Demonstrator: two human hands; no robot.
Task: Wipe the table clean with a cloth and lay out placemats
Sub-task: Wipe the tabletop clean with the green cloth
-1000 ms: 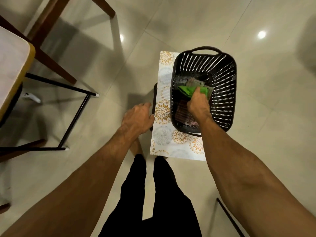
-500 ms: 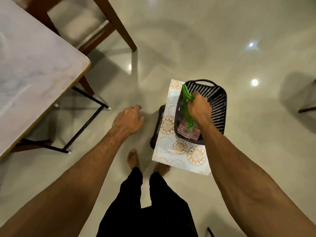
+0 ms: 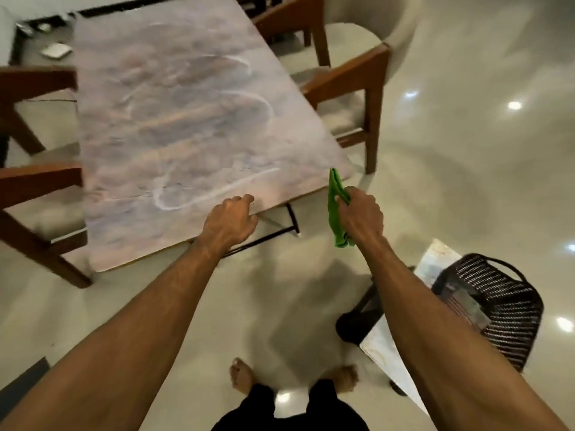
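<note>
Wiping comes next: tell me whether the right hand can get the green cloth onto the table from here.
Probably yes. The right hand grips the green cloth just off the near corner of the table, and nothing shows between them.

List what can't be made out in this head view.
Basket contents: head view, smeared by motion blur, cannot be named.
Small things at top left: head view, too small and blurred to identify.
Cloth: head view, its middle is hidden inside the right hand.
Chair on the left: head view, cut off by the left edge.
</note>
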